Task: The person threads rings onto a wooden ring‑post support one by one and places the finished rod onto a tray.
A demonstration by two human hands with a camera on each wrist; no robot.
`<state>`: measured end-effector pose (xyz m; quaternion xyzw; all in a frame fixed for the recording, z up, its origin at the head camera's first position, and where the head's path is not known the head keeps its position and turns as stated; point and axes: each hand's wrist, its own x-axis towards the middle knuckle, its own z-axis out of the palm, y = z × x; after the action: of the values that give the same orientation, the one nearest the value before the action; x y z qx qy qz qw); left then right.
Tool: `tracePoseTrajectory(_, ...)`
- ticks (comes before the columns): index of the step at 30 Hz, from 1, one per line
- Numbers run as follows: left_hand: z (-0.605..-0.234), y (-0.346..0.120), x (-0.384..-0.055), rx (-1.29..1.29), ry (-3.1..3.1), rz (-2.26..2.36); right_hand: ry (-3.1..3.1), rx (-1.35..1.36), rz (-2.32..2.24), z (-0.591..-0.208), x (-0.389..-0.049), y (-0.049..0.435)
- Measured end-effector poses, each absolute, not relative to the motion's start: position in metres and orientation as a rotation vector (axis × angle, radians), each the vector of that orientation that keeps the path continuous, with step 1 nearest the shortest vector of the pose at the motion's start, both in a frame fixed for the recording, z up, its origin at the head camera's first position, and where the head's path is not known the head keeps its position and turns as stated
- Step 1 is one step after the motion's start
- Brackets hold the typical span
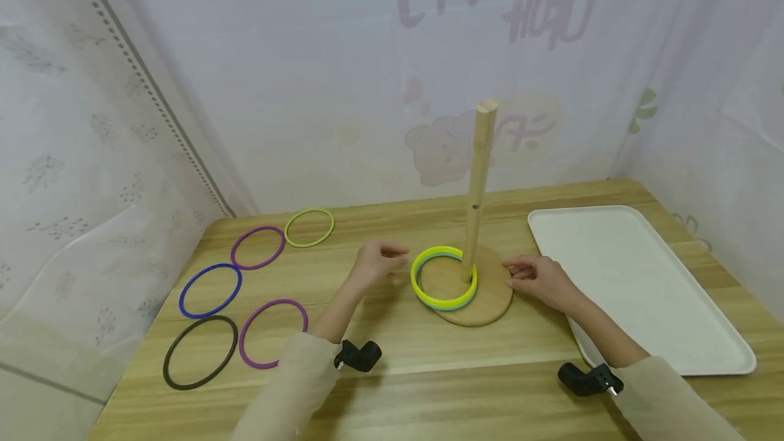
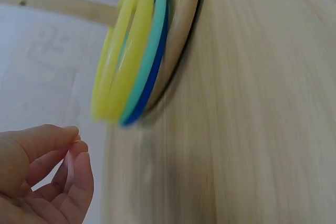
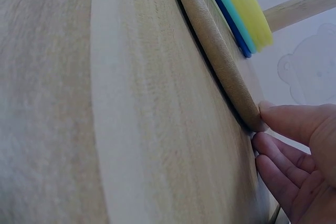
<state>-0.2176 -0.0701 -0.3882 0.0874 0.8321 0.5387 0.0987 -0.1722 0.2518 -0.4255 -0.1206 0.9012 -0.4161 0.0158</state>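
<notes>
A round wooden base (image 1: 493, 295) carries an upright wooden post (image 1: 478, 189). Around the foot of the post lies a stack of rings: yellow rings (image 1: 445, 304) on top, then a teal ring (image 2: 148, 53) and a dark blue ring (image 2: 152, 80). The stack sits off-centre, toward the left of the base. My right hand (image 1: 545, 281) pinches the base's right rim, thumb on top and fingers at the edge below. Just left of the stack, my left hand (image 1: 376, 264) hovers apart from the rings, its fingers loosely bent and holding nothing.
On the left of the table lie a yellow-green ring (image 1: 309, 245), two purple rings (image 1: 258, 268), a blue ring (image 1: 210, 314) and a black ring (image 1: 199, 383). A white tray (image 1: 643, 284) lies on the right. A printed curtain (image 1: 331, 73) hangs behind the table.
</notes>
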Motion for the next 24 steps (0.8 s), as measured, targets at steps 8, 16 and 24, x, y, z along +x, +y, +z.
tracePoseTrajectory(8,-0.377,-0.147,-0.202,0.225,2.531,1.533,2.808,-0.380,-1.294,-0.425,-0.171,0.251)
tracePoseTrajectory(16,-0.385,-0.237,-0.180,0.312,2.777,1.170,2.813,-0.397,-1.295,-0.422,-0.169,0.252)
tracePoseTrajectory(24,-0.391,-0.282,-0.166,0.349,2.889,0.960,2.821,-0.397,-1.277,-0.421,-0.169,0.250)
